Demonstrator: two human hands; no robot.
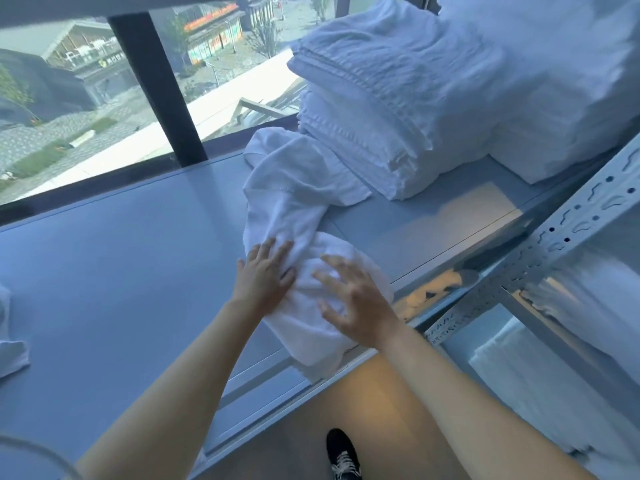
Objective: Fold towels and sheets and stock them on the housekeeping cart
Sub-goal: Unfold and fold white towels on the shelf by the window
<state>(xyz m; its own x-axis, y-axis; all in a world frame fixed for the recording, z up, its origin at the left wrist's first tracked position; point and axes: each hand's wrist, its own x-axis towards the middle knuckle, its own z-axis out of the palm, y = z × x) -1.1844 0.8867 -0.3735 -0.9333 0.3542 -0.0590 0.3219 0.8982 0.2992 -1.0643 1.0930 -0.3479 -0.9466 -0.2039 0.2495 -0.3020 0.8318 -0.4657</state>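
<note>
Loose white towel [304,271] observed on grey tabletop [121,271], bunched near the front edge, one end hanging slightly over it, the rest trailing back toward the window. Left hand [265,277] laid flat on the towel's left side, fingers straight and spread, pressing, gripping nothing. Right hand [353,299] positioned over the bunched part, fingers spread and slightly bent, palm down; contact with the cloth probable at the fingertips, no curl around the fabric seen, nothing held. Stack of folded white linens [381,109] noted at the far right of the tabletop, the towel's far end touching its base. Second, taller pile of white linen [561,81] just beside that stack, further right. Perforated metal shelving upright [568,230] crossing the right side at an angle, more white cloth visible behind it on a lower level. Edge of another white cloth [10,348] at the far left of the tabletop, well apart from both hands. Window [69,98] with a dark frame post directly behind the tabletop, buildings outside. Black shoe [343,455] with white laces on the floor below the tabletop edge.
</note>
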